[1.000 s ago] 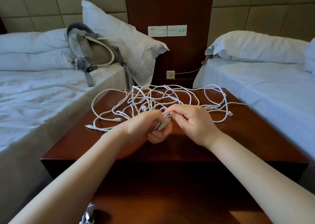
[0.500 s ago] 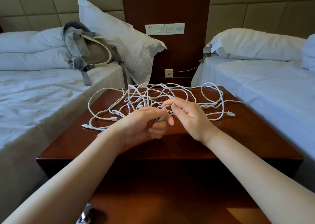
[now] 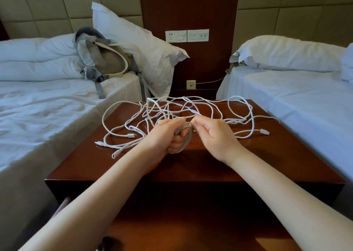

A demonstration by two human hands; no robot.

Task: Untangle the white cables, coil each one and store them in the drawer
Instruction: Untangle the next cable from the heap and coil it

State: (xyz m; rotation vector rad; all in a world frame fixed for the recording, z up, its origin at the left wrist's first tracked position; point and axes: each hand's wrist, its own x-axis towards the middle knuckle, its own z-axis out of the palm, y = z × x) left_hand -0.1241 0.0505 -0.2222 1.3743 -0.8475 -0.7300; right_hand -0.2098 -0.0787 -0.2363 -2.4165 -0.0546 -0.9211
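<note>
My left hand (image 3: 168,134) grips a small coil (image 3: 184,137) of white cable, fingers curled round its loops, and my right hand (image 3: 214,134) pinches a strand (image 3: 193,124) just where it meets that coil, so the two hands nearly touch. The left bed (image 3: 47,107) and the right bed (image 3: 305,98) flank a dark red-brown nightstand (image 3: 267,155). On its far half lie the rest of the white cables (image 3: 172,107) in one loose tangle: thin, round, matte cords looping over each other from edge to edge. The coil looks greyer, shaded by my palm. Bare plug ends (image 3: 131,135) lie free on the wood — several left, one right.
</note>
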